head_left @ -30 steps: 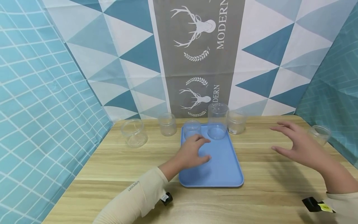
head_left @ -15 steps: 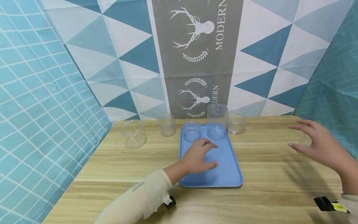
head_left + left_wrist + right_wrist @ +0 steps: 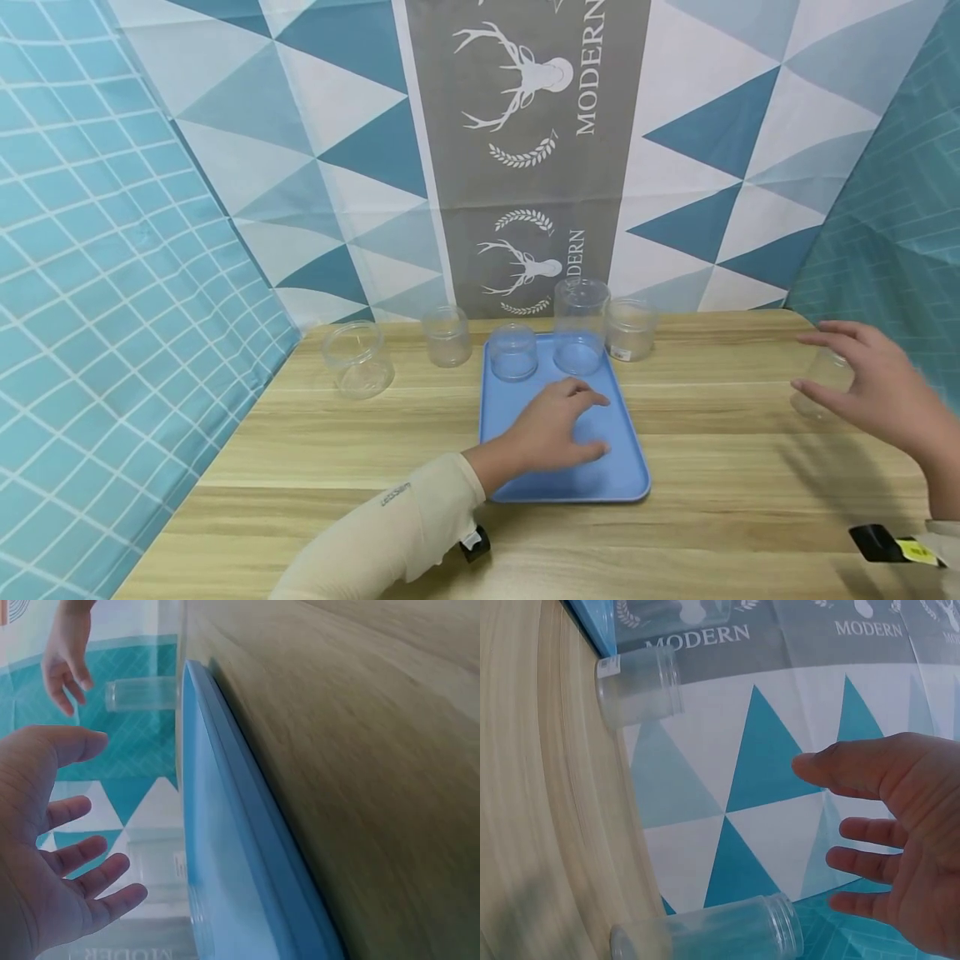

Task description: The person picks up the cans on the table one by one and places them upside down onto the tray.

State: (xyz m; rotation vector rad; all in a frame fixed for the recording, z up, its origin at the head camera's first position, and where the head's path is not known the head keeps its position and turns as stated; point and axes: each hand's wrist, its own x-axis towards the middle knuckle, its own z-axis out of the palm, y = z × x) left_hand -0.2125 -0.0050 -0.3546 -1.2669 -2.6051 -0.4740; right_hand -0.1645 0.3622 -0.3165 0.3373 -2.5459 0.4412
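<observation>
My left hand [image 3: 558, 427] hovers over the blue tray [image 3: 551, 487], thumb and fingers spread apart with nothing between them. On the tray's far end stand a short clear plastic jar [image 3: 513, 354] and a tall clear jar [image 3: 580, 329]. At the right, my right hand [image 3: 873, 383] holds its thumb and fingers apart beside another clear jar [image 3: 817, 392], partly hidden behind that hand. The right wrist view shows this jar [image 3: 705, 930] below and to the left of the fingers [image 3: 866, 866], apart from them.
Left of the tray, a wide clear jar [image 3: 360, 367] and a smaller one [image 3: 448, 337] stand on the wooden table [image 3: 360, 450]. A clear jar with a small label [image 3: 632, 329] is right behind the tray's right edge. Patterned cloth [image 3: 360, 208] hangs behind.
My left hand has shifted right across the tray. The right hand has gone farther right, up to the jar there. Tray and jars stay where they were.
</observation>
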